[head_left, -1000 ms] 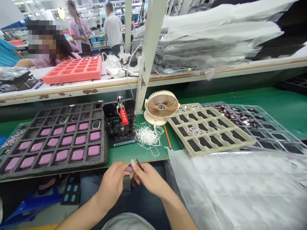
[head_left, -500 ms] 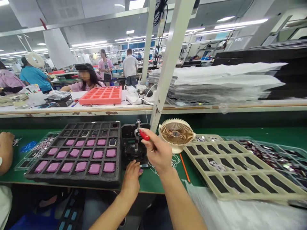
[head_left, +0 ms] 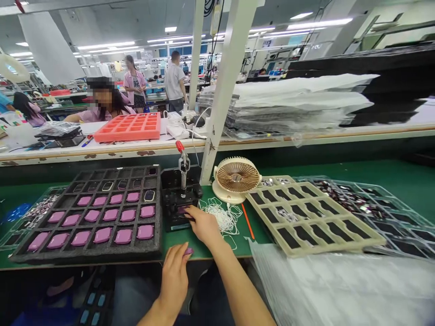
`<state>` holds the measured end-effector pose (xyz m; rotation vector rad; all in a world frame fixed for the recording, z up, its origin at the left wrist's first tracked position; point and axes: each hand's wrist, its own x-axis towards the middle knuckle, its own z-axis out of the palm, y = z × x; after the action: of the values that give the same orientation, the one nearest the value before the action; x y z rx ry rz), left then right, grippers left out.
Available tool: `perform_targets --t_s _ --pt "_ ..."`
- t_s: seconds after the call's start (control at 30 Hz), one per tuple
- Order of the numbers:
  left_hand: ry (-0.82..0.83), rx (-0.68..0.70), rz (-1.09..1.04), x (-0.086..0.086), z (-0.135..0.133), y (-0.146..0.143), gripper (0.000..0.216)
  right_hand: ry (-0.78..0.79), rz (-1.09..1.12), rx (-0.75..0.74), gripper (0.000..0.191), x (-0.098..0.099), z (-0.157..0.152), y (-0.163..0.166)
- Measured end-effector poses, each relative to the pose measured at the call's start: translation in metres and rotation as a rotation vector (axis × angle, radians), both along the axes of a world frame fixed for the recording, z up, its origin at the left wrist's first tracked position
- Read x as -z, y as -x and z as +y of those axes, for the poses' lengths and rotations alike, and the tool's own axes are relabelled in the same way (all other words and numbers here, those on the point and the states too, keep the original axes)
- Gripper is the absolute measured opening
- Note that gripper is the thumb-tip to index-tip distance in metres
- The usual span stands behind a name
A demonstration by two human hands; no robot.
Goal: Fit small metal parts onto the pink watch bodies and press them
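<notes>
My left hand (head_left: 175, 271) is closed at the bench's front edge, with a small purple watch case (head_left: 189, 251) between thumb and fingers. My right hand (head_left: 205, 226) reaches to the black toggle-clamp press (head_left: 181, 190). Its fingertips pinch another purple watch case (head_left: 182, 210) at the press's base, mostly covered by the fingers. The red-tipped lever (head_left: 180, 146) of the press stands raised. Left of the press, a dark foam tray (head_left: 157, 246) holds several purple watch cases (head_left: 124, 236) in its cells, plus some dark watch faces in the back rows.
A beige fan (head_left: 237, 178) stands right of the press, with tangled white cord (head_left: 224, 219) and an orange stick (head_left: 248, 221) before it. Beyond lie a cream compartment tray (head_left: 288, 246) and clear trays of small parts. A red tray (head_left: 127, 135) sits on the shelf; people work behind.
My right hand has let go of the red lever, now raised, and moved down to the press base. My left hand has drawn back toward the bench edge with a purple watch case.
</notes>
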<state>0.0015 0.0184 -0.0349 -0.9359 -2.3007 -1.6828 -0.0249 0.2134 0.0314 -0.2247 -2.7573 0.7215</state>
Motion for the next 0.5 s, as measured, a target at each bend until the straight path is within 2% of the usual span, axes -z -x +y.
perform_targets --t_s 0.07,0.17,0.27,0.4,0.5 --pt "-0.005 -0.032 0.034 0.003 0.002 -0.001 0.035 -0.046 -0.045 -0.025 0.053 -0.005 -0.001 0.013" --pt "-0.029 -0.081 0.105 0.002 0.006 0.003 0.035 -0.117 -0.080 -0.033 0.046 -0.015 0.000 0.027" --pt "-0.053 -0.138 0.185 -0.004 0.011 0.007 0.036 -0.150 -0.071 -0.051 0.050 -0.019 0.002 0.025" --pt "-0.046 -0.230 0.312 -0.015 0.022 0.014 0.034 -0.120 -0.016 -0.035 0.059 -0.016 0.005 -0.006" --pt "0.012 -0.212 0.321 -0.021 0.040 0.035 0.033 -0.041 0.178 0.106 0.053 -0.013 0.006 -0.042"
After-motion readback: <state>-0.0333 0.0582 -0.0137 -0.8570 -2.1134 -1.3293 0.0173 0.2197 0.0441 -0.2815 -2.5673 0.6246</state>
